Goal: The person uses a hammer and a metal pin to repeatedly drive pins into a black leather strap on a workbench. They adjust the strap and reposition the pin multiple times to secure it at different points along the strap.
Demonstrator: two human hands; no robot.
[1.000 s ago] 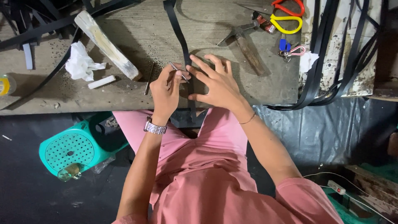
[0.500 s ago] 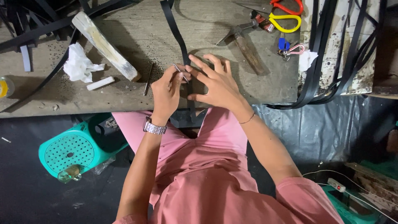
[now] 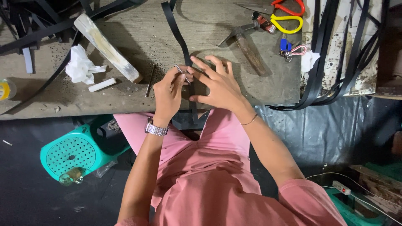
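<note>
My left hand (image 3: 168, 93), with a metal watch on its wrist, pinches a thin metal pin-like tool (image 3: 181, 72) at the near edge of a worn wooden workbench (image 3: 125, 90). Its tip meets a long black strap (image 3: 177, 35) that runs from the bench's far side down over the near edge. My right hand (image 3: 217, 83) lies on the strap with fingers spread, pressing it flat right beside the tool. I sit at the bench in pink clothes.
A hammer (image 3: 247, 44), yellow and red scissors (image 3: 289, 16), and a blue clip (image 3: 287, 46) lie at the right. A pale wooden block (image 3: 104, 46), crumpled white tissue (image 3: 81, 65) and a metal rod (image 3: 149, 80) lie at the left. Black straps (image 3: 331, 54) hang right; a green stool (image 3: 75, 152) stands below.
Both hands stay at the strap. The left hand's fingers and the thin tool have shifted slightly; nothing was picked up or let go.
</note>
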